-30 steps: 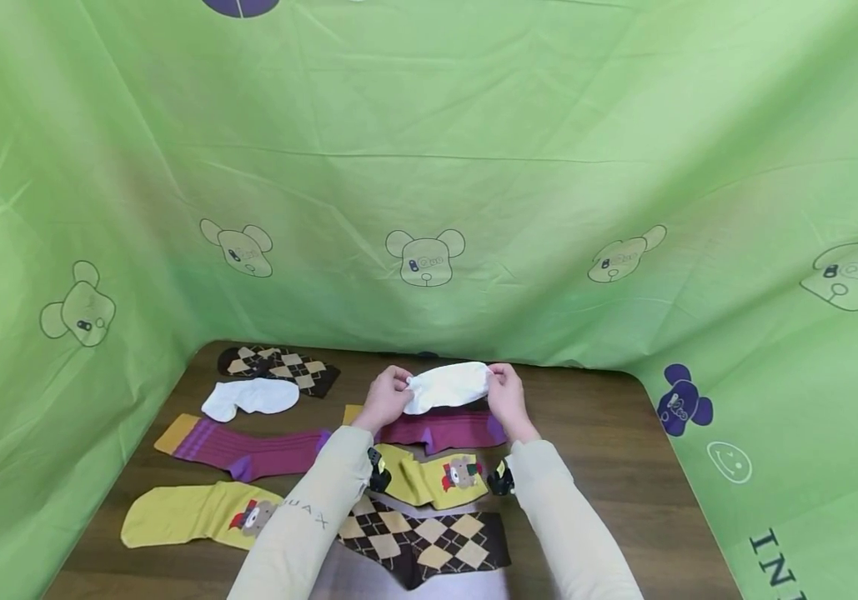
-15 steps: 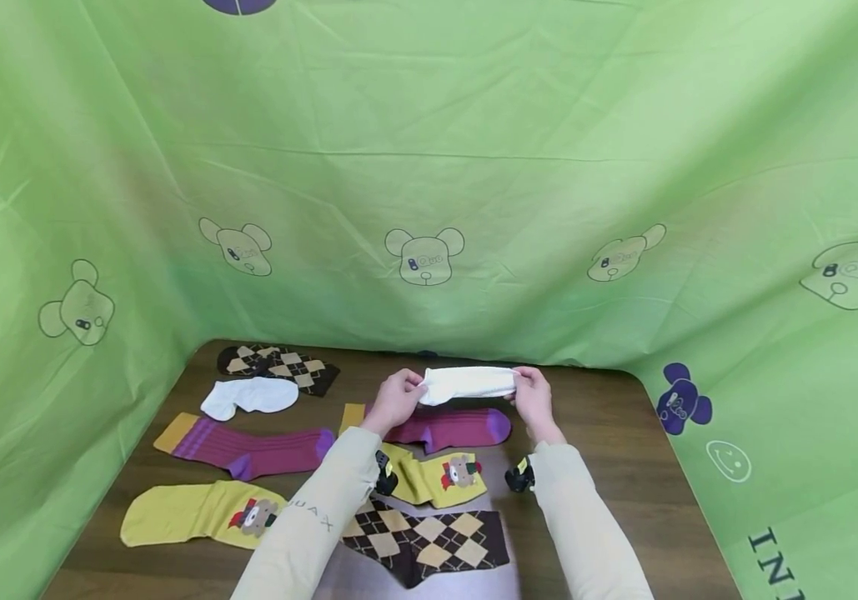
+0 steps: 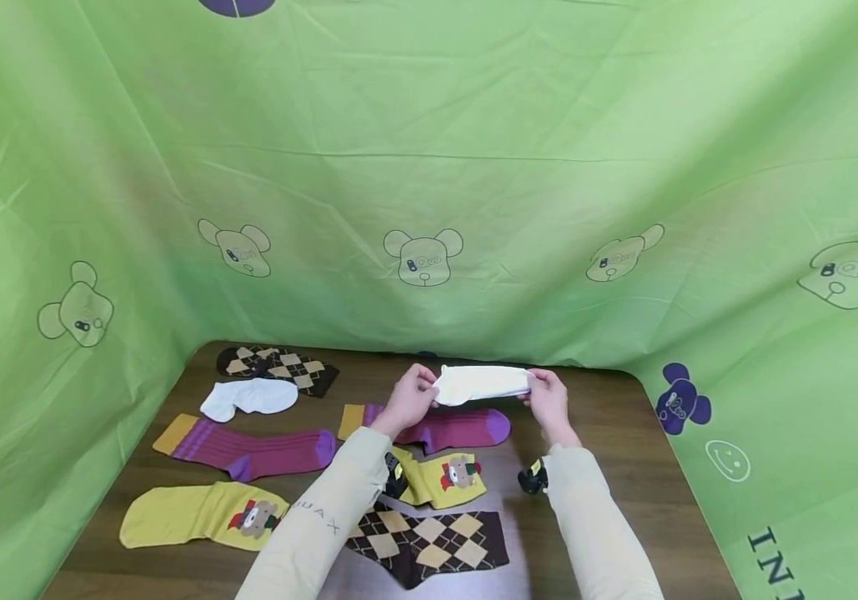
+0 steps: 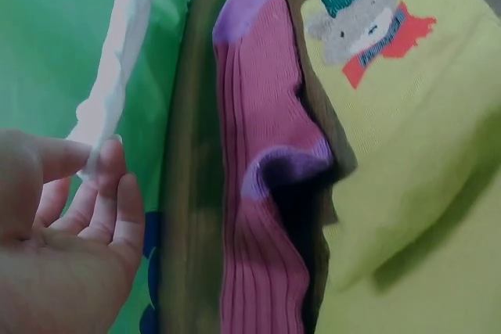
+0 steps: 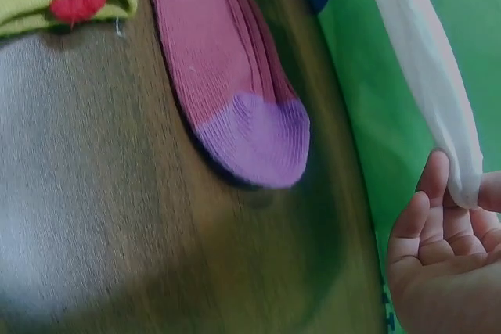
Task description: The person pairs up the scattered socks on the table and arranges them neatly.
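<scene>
A white sock is stretched level between both hands near the table's far edge, raised above the surface. My left hand pinches its left end between thumb and fingers, as the left wrist view of the sock also shows. Its right end is pinched by my right hand; the right wrist view shows thumb and fingertips on the sock. Just nearer than the hands lies a magenta sock with purple heel and toe, its mustard cuff to the left.
On the table lie a yellow bear sock and an argyle sock in front. To the left are another white sock, argyle sock, magenta sock and yellow sock. Green cloth hangs behind.
Both hands have moved right, carrying the white sock with them. The sock has gone from broad and loose to narrower and straighter. More of the magenta sock below now shows.
</scene>
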The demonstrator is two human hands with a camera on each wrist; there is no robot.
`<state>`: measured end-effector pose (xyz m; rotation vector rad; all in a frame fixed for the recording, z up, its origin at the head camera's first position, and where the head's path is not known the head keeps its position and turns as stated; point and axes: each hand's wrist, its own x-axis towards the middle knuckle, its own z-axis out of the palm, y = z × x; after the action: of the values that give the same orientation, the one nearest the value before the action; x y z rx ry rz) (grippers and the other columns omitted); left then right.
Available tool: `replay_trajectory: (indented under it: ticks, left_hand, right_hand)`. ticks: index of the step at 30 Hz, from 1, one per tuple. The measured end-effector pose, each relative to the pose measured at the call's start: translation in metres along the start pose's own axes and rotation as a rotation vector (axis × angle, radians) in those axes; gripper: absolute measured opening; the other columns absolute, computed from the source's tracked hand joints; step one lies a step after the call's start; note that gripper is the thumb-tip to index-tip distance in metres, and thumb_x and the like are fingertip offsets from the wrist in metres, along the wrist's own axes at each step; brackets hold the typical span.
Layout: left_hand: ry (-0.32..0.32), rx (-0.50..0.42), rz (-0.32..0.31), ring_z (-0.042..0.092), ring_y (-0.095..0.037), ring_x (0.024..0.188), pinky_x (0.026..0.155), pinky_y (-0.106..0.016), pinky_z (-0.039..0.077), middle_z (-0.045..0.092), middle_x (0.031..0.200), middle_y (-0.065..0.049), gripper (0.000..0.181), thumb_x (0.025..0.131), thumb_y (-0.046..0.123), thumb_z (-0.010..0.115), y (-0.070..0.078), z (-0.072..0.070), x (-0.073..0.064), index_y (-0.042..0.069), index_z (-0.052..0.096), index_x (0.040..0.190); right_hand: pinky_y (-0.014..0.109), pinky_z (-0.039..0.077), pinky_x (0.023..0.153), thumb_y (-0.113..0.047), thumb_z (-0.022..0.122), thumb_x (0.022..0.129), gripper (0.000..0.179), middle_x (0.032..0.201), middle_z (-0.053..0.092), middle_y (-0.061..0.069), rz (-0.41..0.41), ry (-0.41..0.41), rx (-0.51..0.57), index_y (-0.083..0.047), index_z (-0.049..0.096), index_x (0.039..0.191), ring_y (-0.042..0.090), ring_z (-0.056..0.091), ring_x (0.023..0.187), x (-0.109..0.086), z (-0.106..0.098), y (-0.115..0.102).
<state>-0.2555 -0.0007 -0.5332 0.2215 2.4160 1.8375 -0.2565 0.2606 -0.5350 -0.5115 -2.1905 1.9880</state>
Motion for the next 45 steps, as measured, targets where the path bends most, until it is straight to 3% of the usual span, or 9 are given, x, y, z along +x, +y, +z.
replay_trajectory:
  ticks: [5,11,16,22,26,29,33,38,45]
  left_hand:
    - [-0.007,0.055,0.016,0.070,-0.045,0.088,0.067,-0.029,0.051,0.067,0.084,-0.012,0.005,0.096,-0.006,0.060,0.009,0.004,-0.002,0.000,0.061,0.096]
    - [-0.046,0.182,0.022,0.070,-0.029,0.085,0.072,-0.031,0.051,0.072,0.085,-0.007,0.025,0.094,-0.004,0.056,0.012,0.012,0.002,0.003,0.076,0.108]
    - [-0.129,0.300,0.096,0.067,-0.022,0.103,0.089,-0.035,0.052,0.073,0.113,-0.012,0.030,0.096,-0.001,0.058,0.015,0.019,0.003,0.002,0.073,0.122]
    - [-0.229,0.377,0.159,0.065,-0.024,0.094,0.084,-0.033,0.052,0.068,0.115,-0.017,0.037,0.097,0.000,0.057,0.023,0.033,0.003,-0.007,0.062,0.133]
    - [-0.249,0.455,0.205,0.062,-0.029,0.116,0.100,-0.035,0.047,0.064,0.127,-0.021,0.036,0.100,0.004,0.056,0.029,0.039,0.004,-0.010,0.060,0.134]
    - [-0.261,0.541,0.229,0.054,-0.032,0.130,0.110,-0.036,0.039,0.059,0.136,-0.023,0.038,0.102,0.007,0.055,0.032,0.043,0.007,-0.010,0.058,0.136]
    - [-0.278,0.642,0.238,0.053,-0.031,0.131,0.111,-0.034,0.038,0.058,0.138,-0.021,0.039,0.103,0.009,0.054,0.035,0.050,0.012,-0.009,0.057,0.137]
    - [-0.297,0.764,0.237,0.053,-0.029,0.131,0.110,-0.032,0.039,0.057,0.141,-0.019,0.040,0.104,0.013,0.056,0.039,0.061,0.014,-0.006,0.057,0.139]
    - [-0.331,0.861,0.140,0.052,-0.027,0.132,0.109,-0.033,0.040,0.049,0.148,-0.014,0.046,0.103,0.019,0.057,0.043,0.071,0.011,0.000,0.052,0.145]
  right_hand:
    - [0.021,0.053,0.062,-0.007,0.051,0.105,0.025,0.085,0.067,0.004,-0.004,-0.009,-0.016,0.009,0.056,0.123,0.008,0.065,0.062,0.002,-0.006,0.002]
    - [0.022,0.054,0.064,-0.006,0.050,0.105,0.026,0.086,0.067,0.004,-0.001,-0.005,-0.027,0.009,0.055,0.125,0.009,0.065,0.064,0.004,-0.014,0.002]
    - [0.026,0.057,0.069,-0.001,0.049,0.100,0.023,0.098,0.064,0.017,-0.009,0.044,-0.041,0.010,0.047,0.121,0.011,0.066,0.066,0.004,-0.021,0.000]
    - [0.024,0.056,0.067,0.002,0.051,0.097,0.008,0.101,0.059,0.025,-0.021,0.099,-0.079,0.006,0.049,0.104,0.009,0.062,0.064,0.008,-0.031,-0.001]
    - [0.019,0.054,0.067,0.002,0.052,0.099,0.021,0.117,0.063,0.027,-0.007,0.097,-0.100,0.011,0.063,0.114,0.018,0.066,0.077,0.011,-0.037,-0.002]
    - [0.018,0.052,0.069,0.002,0.050,0.099,0.031,0.128,0.060,0.025,0.012,0.087,-0.132,0.009,0.066,0.124,0.017,0.067,0.081,0.013,-0.040,-0.003]
    - [0.018,0.050,0.069,0.005,0.048,0.095,0.039,0.133,0.058,0.024,0.015,0.074,-0.185,0.007,0.065,0.131,0.006,0.062,0.073,0.017,-0.044,-0.003]
    - [0.016,0.047,0.064,0.006,0.047,0.094,0.043,0.133,0.059,0.026,0.016,0.078,-0.238,0.004,0.064,0.133,0.007,0.061,0.073,0.021,-0.051,-0.004]
    - [0.014,0.045,0.059,0.002,0.039,0.095,0.047,0.124,0.061,0.032,0.051,0.046,-0.253,0.007,0.058,0.137,0.002,0.056,0.067,0.023,-0.052,-0.001]
